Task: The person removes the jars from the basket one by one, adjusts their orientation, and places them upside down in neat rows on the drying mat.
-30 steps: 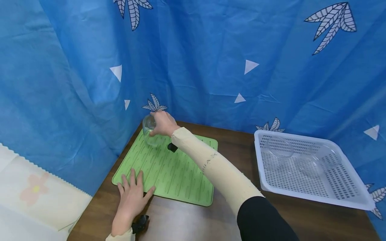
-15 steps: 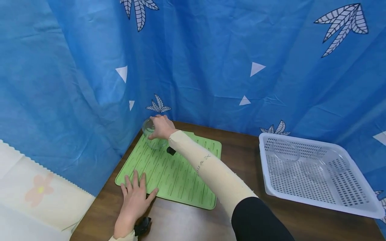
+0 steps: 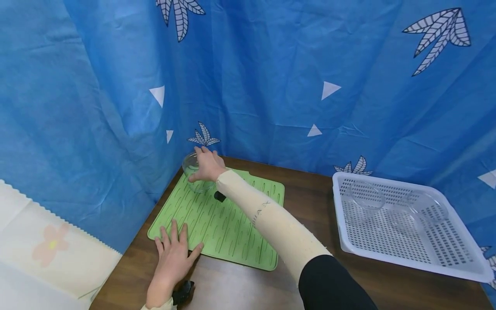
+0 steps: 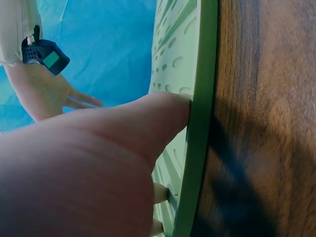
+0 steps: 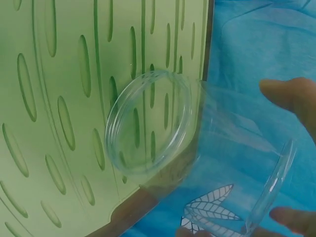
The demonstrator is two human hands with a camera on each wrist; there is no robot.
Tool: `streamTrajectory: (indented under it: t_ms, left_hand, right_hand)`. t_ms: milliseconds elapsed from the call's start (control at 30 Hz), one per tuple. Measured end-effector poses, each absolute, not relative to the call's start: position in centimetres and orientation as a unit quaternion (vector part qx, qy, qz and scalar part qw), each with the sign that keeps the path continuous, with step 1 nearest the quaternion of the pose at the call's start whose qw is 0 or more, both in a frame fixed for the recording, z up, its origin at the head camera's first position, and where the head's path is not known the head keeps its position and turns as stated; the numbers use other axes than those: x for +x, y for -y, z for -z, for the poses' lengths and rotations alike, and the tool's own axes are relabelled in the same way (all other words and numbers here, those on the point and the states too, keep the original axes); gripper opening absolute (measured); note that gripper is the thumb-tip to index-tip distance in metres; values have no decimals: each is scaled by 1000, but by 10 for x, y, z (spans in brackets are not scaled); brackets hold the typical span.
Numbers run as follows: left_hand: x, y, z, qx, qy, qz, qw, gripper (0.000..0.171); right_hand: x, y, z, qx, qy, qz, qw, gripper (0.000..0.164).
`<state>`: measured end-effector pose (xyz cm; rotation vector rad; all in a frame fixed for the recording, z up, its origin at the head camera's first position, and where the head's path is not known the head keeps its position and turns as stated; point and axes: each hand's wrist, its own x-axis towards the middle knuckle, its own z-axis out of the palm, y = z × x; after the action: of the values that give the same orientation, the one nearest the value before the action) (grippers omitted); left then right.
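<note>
A clear glass [image 3: 190, 165] stands on the far left corner of the green ribbed mat [image 3: 228, 228]. In the right wrist view, the glass [image 5: 232, 143] has its base on the mat and its rim toward the hand. My right hand [image 3: 208, 165] is around the rim with thumb and fingers spread; the thumb [image 5: 284, 94] shows apart from the glass wall. My left hand [image 3: 172, 258] lies with fingers spread over the mat's near left edge. Its thumb [image 4: 168, 106] rests at that edge in the left wrist view.
A white perforated plastic basket [image 3: 410, 263] sits at the right of the brown wooden table [image 3: 306, 189]. Two clear glasses, one of them here [image 3: 367, 194], are inside it. Blue patterned curtain [image 3: 263, 86] hangs close behind and to the left.
The glass has come down upright on the mat's corner. The right hand's fingers and thumb have spread away from it. The left hand has stayed on the mat, while the head view shifted slightly.
</note>
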<state>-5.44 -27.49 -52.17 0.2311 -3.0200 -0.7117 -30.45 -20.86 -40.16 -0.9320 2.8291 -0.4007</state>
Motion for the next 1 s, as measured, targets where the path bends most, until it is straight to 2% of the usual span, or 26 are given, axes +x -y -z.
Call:
streamTrajectory:
  t_ms: [167, 433, 700, 1000]
  left_hand:
    - [-53, 270, 523, 75, 971, 227, 19, 87]
    - [-50, 268, 525, 78, 971, 225, 4, 90]
    - [-44, 267, 524, 72, 970, 231, 7, 90]
    - [-36, 261, 523, 81, 967, 243, -4, 94]
  right_hand:
    - [-299, 197, 396, -288, -947, 134, 48, 128]
    - [-286, 176, 376, -299, -941, 156, 13, 130]
    - [-267, 145, 342, -309, -924, 225, -29, 128]
    - [-251, 92, 308, -300, -885, 345, -88, 118]
